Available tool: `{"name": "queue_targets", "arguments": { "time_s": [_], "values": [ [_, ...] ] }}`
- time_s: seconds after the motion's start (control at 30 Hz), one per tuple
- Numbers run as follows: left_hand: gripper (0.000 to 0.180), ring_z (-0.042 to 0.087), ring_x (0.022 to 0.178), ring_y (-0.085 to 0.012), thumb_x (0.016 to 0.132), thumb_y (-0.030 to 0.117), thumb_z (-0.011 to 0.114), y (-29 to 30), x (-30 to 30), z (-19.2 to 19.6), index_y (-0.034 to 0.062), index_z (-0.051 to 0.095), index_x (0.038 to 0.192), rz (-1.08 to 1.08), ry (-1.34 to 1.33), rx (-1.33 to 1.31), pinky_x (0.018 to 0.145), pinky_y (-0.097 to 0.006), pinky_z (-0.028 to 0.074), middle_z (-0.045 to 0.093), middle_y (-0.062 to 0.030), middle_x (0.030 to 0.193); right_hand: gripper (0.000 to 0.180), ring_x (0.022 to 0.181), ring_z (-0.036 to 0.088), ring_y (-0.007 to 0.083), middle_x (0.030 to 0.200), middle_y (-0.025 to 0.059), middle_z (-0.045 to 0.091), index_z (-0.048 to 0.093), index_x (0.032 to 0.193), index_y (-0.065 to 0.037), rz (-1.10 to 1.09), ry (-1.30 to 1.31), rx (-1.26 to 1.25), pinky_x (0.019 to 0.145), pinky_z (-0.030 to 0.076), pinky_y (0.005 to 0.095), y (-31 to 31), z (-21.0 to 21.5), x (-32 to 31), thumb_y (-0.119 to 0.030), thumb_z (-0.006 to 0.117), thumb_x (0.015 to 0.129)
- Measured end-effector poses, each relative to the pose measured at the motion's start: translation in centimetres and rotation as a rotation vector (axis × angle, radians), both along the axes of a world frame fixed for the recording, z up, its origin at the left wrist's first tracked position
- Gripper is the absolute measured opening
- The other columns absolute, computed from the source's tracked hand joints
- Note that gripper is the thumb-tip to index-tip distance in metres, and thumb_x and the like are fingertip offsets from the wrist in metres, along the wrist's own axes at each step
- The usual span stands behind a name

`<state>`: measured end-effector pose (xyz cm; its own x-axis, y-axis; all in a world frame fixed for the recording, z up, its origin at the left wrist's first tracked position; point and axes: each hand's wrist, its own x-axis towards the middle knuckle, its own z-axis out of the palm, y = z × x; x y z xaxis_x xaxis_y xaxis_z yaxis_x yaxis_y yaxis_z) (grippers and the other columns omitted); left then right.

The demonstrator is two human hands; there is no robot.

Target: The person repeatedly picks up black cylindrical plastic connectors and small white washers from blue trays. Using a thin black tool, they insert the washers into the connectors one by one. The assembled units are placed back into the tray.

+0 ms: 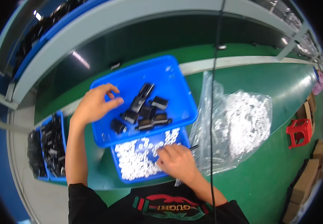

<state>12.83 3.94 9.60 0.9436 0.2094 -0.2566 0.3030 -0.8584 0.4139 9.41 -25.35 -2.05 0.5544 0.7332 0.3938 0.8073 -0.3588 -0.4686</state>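
Observation:
My left hand (99,103) hovers over the left part of a blue tray (172,80), fingers apart and nothing in them. Several black plastic parts (145,112) lie loose in that tray, to the right of this hand. A second blue tray (152,152), partly covered by the first, holds many small white rings (131,164). My right hand (176,160) is down at this lower tray with its fingers curled together among the rings. A thin black rod (194,147) sticks out just right of that hand; whether the fingers grip it is hidden.
On the green table (251,76), a clear plastic bag (247,123) of white pieces lies to the right. Blue bins (53,145) of black parts stand at the left. A black cable (212,93) hangs across the view. Beyond are a red stool (300,132) and cardboard boxes (305,181).

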Motion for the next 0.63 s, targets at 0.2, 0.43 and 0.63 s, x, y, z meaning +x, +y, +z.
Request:
{"name": "queue_targets", "arguments": {
  "time_s": [0.2,0.43,0.63],
  "values": [
    [0.050,0.063,0.078,-0.0243,0.075,0.028,0.080,-0.6,-7.6,-3.1,0.0088,0.064,0.119,-0.164,-0.134,0.035,0.073,-0.036,0.053,0.063,-0.0115,0.101,0.027,0.065,0.060,0.0224,0.079,0.0055,0.058,0.064,0.087,-0.007,0.020,-0.021,-0.024,0.057,0.050,0.0345,1.1,0.3,-0.1,-0.008,0.073,0.062],
    [0.043,0.062,0.079,-0.0205,0.073,0.004,0.074,-0.3,-7.9,-3.9,0.0070,0.066,0.116,0.000,-0.309,-0.216,0.071,-0.032,0.054,0.058,-0.0100,0.104,0.023,0.064,0.058,0.0199,0.076,0.0046,0.053,0.060,0.084,-0.007,-0.015,-0.063,-0.009,0.056,0.048,0.0331,1.3,-0.3,0.2,-0.007,0.072,0.064],
    [0.048,0.066,0.096,-0.0263,0.080,-0.010,0.061,-0.4,-10.2,-5.1,0.0099,0.063,0.124,0.210,-0.477,-1.078,0.072,-0.034,0.061,0.054,-0.0106,0.118,0.026,0.066,0.060,0.0191,0.077,0.0036,0.055,0.064,0.089,-0.008,-0.043,-0.085,-0.008,0.056,0.049,0.0327,1.2,-0.3,-0.2,-0.005,0.075,0.066]
  ]
}}
